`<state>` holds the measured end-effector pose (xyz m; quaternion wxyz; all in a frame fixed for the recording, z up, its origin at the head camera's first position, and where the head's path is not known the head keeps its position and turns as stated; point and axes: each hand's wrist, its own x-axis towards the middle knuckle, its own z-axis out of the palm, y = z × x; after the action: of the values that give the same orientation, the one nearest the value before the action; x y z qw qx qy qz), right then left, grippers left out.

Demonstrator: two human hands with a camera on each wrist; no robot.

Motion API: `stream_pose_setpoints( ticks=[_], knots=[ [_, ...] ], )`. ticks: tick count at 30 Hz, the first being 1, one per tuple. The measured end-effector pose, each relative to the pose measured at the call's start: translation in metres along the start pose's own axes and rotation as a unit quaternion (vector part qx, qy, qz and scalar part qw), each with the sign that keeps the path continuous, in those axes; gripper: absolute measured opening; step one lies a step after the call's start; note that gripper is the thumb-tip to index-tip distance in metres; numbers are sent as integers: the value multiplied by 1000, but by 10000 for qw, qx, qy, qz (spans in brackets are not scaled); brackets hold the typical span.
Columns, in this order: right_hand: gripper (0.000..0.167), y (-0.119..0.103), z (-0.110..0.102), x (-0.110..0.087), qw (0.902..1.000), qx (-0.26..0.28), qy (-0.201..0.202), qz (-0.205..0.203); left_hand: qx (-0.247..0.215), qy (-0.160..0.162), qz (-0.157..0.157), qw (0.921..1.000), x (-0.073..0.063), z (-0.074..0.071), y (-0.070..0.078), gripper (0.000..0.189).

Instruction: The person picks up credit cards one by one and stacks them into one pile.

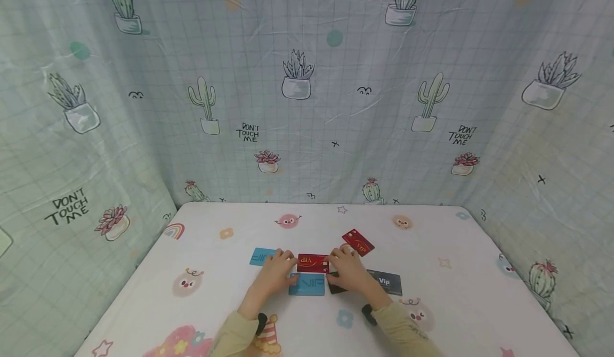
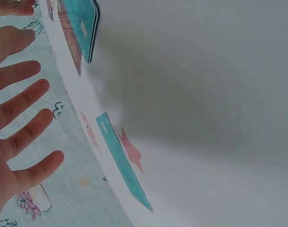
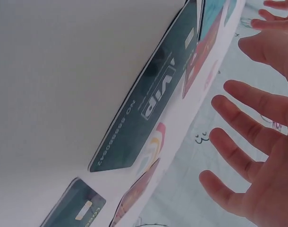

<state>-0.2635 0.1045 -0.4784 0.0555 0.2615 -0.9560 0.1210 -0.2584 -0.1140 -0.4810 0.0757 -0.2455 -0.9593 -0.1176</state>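
Note:
A red VIP card [image 1: 313,263] lies between my two hands, with a blue VIP card [image 1: 307,284] just nearer to me. My left hand [image 1: 275,270] hovers at their left, its fingers spread and holding nothing in the left wrist view. Partly behind it is another blue card [image 1: 259,256]. Over a black card [image 1: 336,289], which it partly hides in the head view, my right hand [image 1: 350,269] has loosely spread, bare fingers [image 3: 238,146]. Dark edges show below the near blue card [image 2: 82,23] in the left wrist view, like a stack.
To the right lies a second black Vip card [image 1: 387,282]. Beyond the right hand, a second red VIP card [image 1: 360,242] sits at an angle. A white printed cloth [image 1: 446,298] covers the table; a cactus-patterned curtain [image 1: 326,117] hangs behind and at both sides.

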Motion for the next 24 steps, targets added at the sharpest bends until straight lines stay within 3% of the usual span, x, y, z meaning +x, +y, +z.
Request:
stream_pose_setpoints(
  ticks=[7, 15, 24],
  knots=[
    [42, 6, 2, 6, 9996, -284, 26, 18, 29, -39, 7, 10000, 5, -1, -2, 35],
    [42, 9, -1, 12, 9995, -237, 79, 191, 84, 150, 202, 9996, 11, -2, -3, 35],
    [43, 11, -2, 18, 9990, -324, 32, 302, 464, 265, 319, 9981, 19, -2, -8, 34]
  ],
)
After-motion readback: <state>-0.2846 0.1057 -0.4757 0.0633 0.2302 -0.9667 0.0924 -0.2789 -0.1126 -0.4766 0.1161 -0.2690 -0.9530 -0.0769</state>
